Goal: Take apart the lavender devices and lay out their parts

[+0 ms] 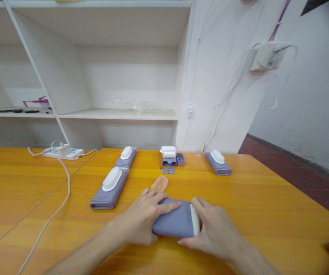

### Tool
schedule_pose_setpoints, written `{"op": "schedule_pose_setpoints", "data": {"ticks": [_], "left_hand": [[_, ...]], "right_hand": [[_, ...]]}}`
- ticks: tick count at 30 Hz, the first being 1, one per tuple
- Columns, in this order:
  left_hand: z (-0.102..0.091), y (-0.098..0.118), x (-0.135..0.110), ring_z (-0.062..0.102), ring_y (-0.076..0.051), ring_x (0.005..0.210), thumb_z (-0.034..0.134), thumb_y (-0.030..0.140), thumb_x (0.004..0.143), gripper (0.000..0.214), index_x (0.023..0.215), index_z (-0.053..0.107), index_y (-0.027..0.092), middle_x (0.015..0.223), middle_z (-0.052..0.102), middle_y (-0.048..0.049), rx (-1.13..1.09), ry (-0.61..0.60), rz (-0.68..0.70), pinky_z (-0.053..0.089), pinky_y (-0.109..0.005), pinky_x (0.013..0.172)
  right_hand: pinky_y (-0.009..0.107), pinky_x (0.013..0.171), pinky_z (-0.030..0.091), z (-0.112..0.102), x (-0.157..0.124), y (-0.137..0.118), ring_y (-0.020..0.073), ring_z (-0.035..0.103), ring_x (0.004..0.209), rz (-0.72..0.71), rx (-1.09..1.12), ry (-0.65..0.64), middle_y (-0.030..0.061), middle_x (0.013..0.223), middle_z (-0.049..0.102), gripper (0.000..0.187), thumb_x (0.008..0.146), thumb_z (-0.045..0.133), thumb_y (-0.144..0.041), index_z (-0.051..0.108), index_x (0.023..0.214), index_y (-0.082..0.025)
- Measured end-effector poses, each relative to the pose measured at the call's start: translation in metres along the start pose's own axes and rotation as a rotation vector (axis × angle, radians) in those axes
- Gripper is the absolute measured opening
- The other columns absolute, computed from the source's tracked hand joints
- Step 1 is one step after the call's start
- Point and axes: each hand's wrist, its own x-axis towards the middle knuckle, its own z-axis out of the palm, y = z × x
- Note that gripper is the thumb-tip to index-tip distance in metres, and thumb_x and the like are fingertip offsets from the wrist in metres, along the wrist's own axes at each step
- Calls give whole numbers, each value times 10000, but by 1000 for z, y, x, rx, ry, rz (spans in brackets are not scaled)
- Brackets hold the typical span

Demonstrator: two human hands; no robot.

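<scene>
A purple plastic case (172,221) with a white end piece (194,220) lies tilted between my hands at the front middle of the table. My left hand (148,215) is wrapped round its left end, index finger stretched along the top. At the right end, my right hand (214,225) grips the white piece, thumb at the lower edge and fingers at the upper one. The palm side of both hands is hidden. Just beyond my left fingers lies a small clear plastic tray (160,184).
Purple cases with white oval tops stand at left (102,198) and right (220,168). A purple-and-white unit (169,154) with small purple parts sits at the back middle. A power strip (67,152) trails a white cable (68,183) across the left side. White shelves (118,114) rise behind the table.
</scene>
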Motion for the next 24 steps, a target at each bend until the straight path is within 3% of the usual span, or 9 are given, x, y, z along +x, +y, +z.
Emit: {"op": "schedule_pose_setpoints", "data": {"ticks": [5, 8, 11, 16, 18, 21, 24], "left_hand": [[1, 4, -1, 274, -367, 1293, 661, 195, 536, 911, 1360, 318, 378, 1301, 456, -52, -74, 21, -27, 293, -533, 993], [4, 4, -2, 351, -349, 1244, 667, 199, 537, 923, 1369, 304, 370, 1312, 441, -55, -103, 24, -41, 329, -502, 980], [9, 2, -5, 389, -333, 1216, 658, 186, 547, 919, 1371, 298, 373, 1362, 397, -53, -100, 53, -65, 318, -507, 992], [17, -3, -10, 331, -310, 1278, 642, 192, 586, 917, 1399, 244, 336, 1444, 292, -53, -228, 182, -120, 258, -488, 1053], [17, -6, -10, 330, -293, 1286, 655, 189, 588, 924, 1403, 236, 308, 1442, 304, -58, -398, 248, -150, 255, -455, 1068], [11, -10, -8, 452, -284, 1197, 684, 249, 613, 905, 1396, 229, 256, 1358, 432, -91, -773, 372, -292, 361, -430, 1006], [-1, -13, -8, 520, -293, 1129, 596, 378, 726, 751, 1373, 270, 181, 1274, 520, -124, -1207, 530, -454, 436, -422, 927]], "right_hand": [[267, 551, 354, 0, -3, 6, 183, 541, 664, 53, 226, 5, 4, 794, 581, 593, 511, 730, -606, 438, 865, -230], [245, 535, 393, 3, -1, 9, 148, 543, 644, 101, 535, 0, -5, 762, 578, 384, 741, 573, -558, 434, 879, -228], [241, 557, 427, 6, 6, 11, 145, 562, 672, 165, 787, 126, 6, 742, 580, 290, 848, 438, -509, 451, 834, -219], [265, 563, 464, 2, 27, 20, 175, 586, 682, 280, 1047, 419, 26, 745, 620, 410, 754, 601, -482, 463, 1013, -197], [287, 604, 490, 1, 38, 25, 187, 602, 727, 276, 1034, 528, 50, 815, 639, 472, 757, 610, -459, 448, 1105, -185], [342, 724, 509, 6, 57, 28, 207, 612, 858, 190, 858, 618, 88, 977, 644, 464, 798, 576, -420, 444, 1177, -187], [379, 879, 458, 18, 73, 25, 208, 574, 1003, -72, 515, 573, 89, 1098, 621, 321, 862, 509, -315, 500, 1159, -195]]}}
